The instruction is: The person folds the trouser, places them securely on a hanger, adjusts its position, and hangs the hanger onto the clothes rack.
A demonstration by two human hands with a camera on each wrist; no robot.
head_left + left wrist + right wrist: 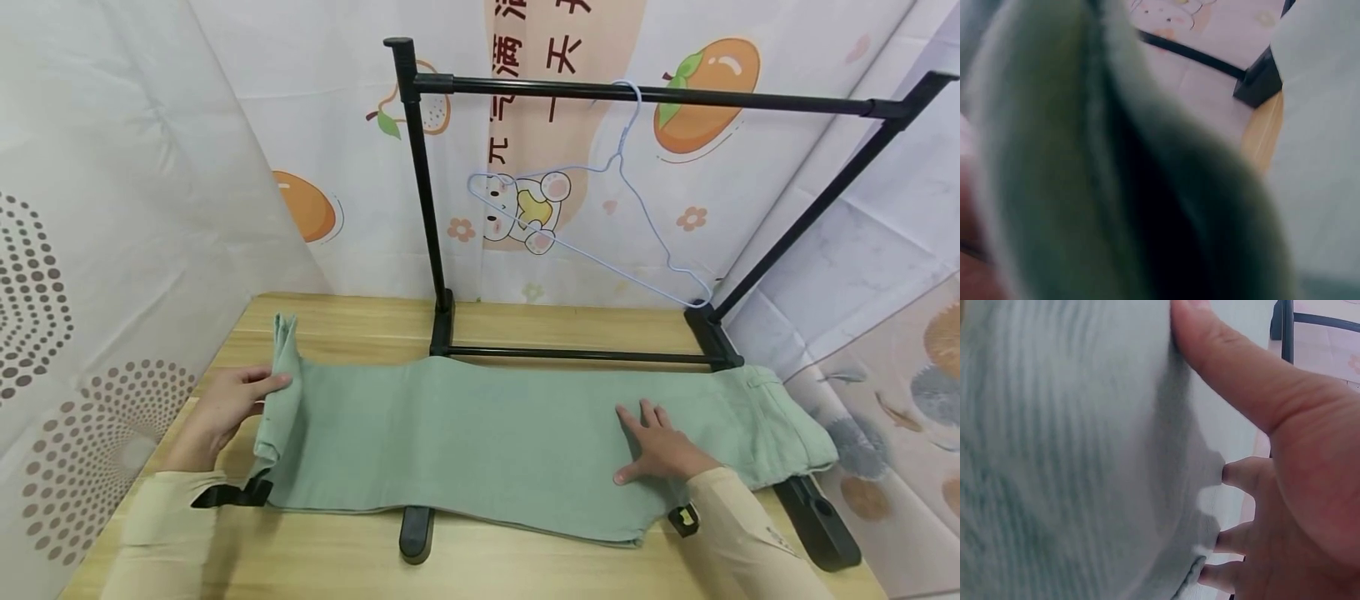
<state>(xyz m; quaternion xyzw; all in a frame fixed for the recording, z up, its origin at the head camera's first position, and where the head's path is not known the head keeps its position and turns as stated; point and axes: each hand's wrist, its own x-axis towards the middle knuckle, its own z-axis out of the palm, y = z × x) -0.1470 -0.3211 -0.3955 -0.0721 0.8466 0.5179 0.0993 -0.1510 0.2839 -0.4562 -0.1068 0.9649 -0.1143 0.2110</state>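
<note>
Pale green trousers [495, 442], folded lengthwise, lie across the wooden table with the waistband [787, 417] at the right. My left hand [225, 407] grips the leg end at the left, thumb on the near face, and that end stands raised off the table. In the left wrist view the raised cloth [1041, 162] is blurred and covers most of the fingers. With fingers spread, my right hand [663, 450] rests on the trousers near the crotch. Its thumb [1235, 362] and fingertips touch the cloth in the right wrist view.
Behind the trousers stands a black rack [427, 183], its feet running partly under the cloth. A light blue wire hanger [585, 246] hangs from the top bar [525, 87]. The table [337, 550] is bordered by printed curtains [135, 208] at the back and sides.
</note>
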